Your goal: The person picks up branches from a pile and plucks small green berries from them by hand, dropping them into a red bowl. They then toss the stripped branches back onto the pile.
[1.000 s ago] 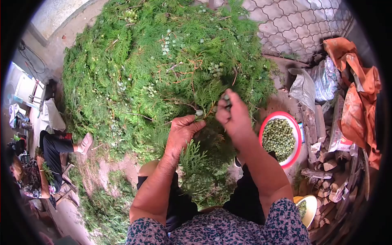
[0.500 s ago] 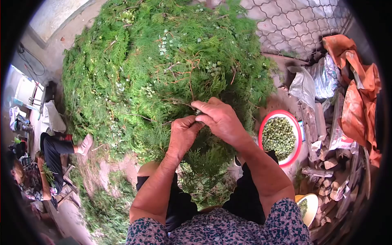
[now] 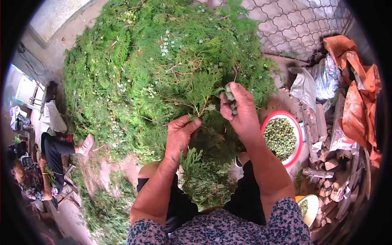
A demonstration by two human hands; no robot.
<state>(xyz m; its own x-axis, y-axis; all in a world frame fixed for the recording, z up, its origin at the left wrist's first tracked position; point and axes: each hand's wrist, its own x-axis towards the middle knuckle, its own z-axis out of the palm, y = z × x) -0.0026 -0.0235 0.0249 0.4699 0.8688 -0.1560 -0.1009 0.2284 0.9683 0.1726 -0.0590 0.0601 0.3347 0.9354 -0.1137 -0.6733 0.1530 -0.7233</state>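
My left hand [image 3: 180, 134] pinches the stem of a leafy evergreen sprig [image 3: 206, 102] between thumb and fingers. To its right, my right hand [image 3: 243, 109] is curled around a few pale green cones [image 3: 229, 95], some showing between thumb and fingertips. Both hands are over the near side of a big heap of evergreen branches [image 3: 122, 77], dotted with more cones. Right of my right forearm stands a white basin with a red rim [image 3: 301, 141]; many small green cones [image 3: 279, 136] fill its bottom.
A yellowish bowl [image 3: 312, 206] and stacked firewood [image 3: 326, 188] are at lower right. Orange sacking [image 3: 355, 110] hangs beyond them, near wire mesh [image 3: 290, 26]. Another person [image 3: 34, 177] sits at far left, holding greenery. Loose sprigs [image 3: 110, 208] litter the floor.
My hands, together before, have come apart. The right hand has moved up and right with cones in it, while the left has stayed nearly in place with the sprig.
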